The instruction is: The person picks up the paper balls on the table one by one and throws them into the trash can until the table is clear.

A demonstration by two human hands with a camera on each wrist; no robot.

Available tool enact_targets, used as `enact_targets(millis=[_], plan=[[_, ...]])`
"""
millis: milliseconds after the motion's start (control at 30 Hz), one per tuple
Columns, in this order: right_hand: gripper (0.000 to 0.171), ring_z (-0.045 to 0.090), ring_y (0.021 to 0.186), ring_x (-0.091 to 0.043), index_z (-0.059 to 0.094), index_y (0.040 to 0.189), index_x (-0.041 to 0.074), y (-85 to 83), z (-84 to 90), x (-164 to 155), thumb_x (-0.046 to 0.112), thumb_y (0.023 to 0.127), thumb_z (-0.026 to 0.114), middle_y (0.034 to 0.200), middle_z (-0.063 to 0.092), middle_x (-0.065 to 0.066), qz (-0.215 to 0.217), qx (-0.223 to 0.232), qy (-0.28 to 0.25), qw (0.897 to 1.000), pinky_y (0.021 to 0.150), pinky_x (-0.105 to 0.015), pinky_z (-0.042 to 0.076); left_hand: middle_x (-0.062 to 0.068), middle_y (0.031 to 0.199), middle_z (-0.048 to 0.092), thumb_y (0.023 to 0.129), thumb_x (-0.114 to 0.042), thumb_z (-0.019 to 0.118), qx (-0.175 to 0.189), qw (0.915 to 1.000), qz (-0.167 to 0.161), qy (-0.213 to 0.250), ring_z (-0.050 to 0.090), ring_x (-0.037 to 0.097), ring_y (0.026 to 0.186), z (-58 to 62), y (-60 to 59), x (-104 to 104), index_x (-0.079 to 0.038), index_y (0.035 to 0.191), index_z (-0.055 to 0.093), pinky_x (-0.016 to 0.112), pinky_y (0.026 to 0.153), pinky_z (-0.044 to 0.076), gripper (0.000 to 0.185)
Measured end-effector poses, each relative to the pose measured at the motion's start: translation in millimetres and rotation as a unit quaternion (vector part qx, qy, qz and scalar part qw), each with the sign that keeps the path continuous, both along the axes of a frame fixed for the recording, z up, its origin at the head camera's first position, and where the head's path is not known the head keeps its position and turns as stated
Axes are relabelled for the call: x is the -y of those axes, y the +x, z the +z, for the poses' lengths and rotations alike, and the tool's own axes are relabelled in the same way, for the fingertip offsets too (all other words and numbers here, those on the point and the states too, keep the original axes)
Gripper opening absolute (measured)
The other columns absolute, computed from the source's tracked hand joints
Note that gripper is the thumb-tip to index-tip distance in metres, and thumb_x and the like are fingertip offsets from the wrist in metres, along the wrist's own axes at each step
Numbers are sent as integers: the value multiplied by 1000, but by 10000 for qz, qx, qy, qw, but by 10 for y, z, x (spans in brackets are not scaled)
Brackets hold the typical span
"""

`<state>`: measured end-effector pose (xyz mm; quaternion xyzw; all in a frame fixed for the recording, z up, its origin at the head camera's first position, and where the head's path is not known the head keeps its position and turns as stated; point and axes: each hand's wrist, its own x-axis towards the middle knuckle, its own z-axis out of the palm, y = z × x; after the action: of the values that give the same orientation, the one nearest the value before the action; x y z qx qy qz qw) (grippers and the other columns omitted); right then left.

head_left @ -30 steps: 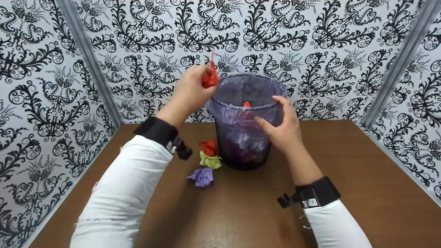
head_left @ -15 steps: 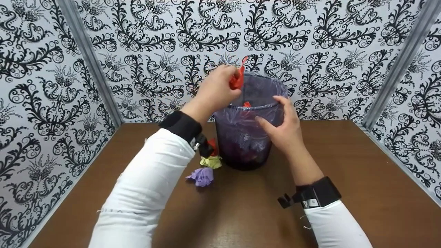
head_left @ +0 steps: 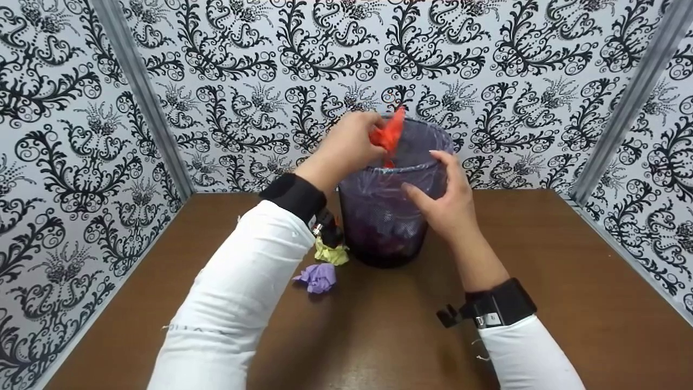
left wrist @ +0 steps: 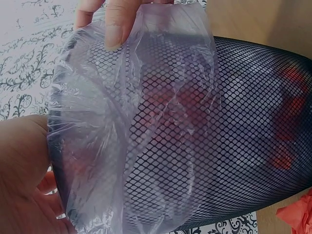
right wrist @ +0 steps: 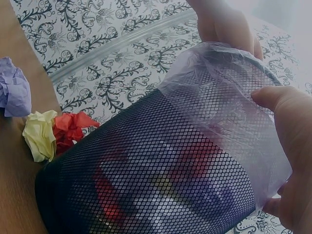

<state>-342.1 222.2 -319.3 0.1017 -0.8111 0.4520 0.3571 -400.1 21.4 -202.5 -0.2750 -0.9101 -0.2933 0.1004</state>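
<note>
Even, bright light fills the head view, with soft shadows under both arms on the table (head_left: 541, 244). The walls bow slightly toward the edges. In the wrist views the bin liner (left wrist: 97, 146) shines pale and washed-out, close skin is blurred, and the upper backgrounds are overexposed.

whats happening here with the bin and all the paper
A person's left hand holds a crumpled red paper over the mouth of a black mesh bin lined with a purple bag. The right hand grips the bin's rim. Yellow and purple paper balls lie on the brown table beside it.
</note>
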Motion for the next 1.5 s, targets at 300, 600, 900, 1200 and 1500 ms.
enact_targets(millis=[300, 600, 900, 1200, 1500], plan=[[75, 43, 129, -21, 47, 135, 28, 2, -11, -4, 48, 72, 83, 143, 44, -1, 6, -6, -5, 10000, 106, -50, 35, -5, 126, 58, 86, -39, 73, -166, 9991, 353, -173, 57, 11, 101, 17, 60, 59, -29, 126, 57, 30, 87, 50, 45], [74, 44, 128, -21, 47, 134, 30, 13, 5, -11, 49, 72, 82, 141, 46, 0, -39, -1, -13, 10000, 105, -51, 36, -6, 137, 51, 87, -47, 68, -405, 9947, 659, 683, 56, 13, 109, 13, 18, 456, -30, 134, 51, 32, 93, 49, 53], [76, 45, 126, -20, 47, 135, 28, 27, 12, -1, 50, 71, 82, 138, 47, 1, -67, 49, 26, 10000, 105, -51, 37, -2, 140, 51, 89, -52, 61, -762, 9781, 1191, 1527, 50, 16, 122, -277, -172, 1054, -22, 135, 49, 31, 102, 44, 57], [77, 43, 129, -21, 46, 136, 28, 16, 5, -21, 52, 71, 82, 142, 45, 1, -94, 81, 29, 9999, 106, -53, 35, 4, 135, 54, 83, -59, 65, -456, 9809, 1412, 1260, 53, 22, 114, -818, -335, 1369, -21, 132, 52, 41, 95, 47, 63], [77, 45, 126, -21, 46, 136, 26, 0, -11, -1, 50, 72, 82, 137, 48, -1, 26, -40, 62, 10000, 105, -51, 36, 8, 142, 49, 77, -44, 77, 736, 9914, 868, 639, 46, 29, 128, -1375, -354, 1334, -21, 132, 51, 51, 106, 39, 65]])
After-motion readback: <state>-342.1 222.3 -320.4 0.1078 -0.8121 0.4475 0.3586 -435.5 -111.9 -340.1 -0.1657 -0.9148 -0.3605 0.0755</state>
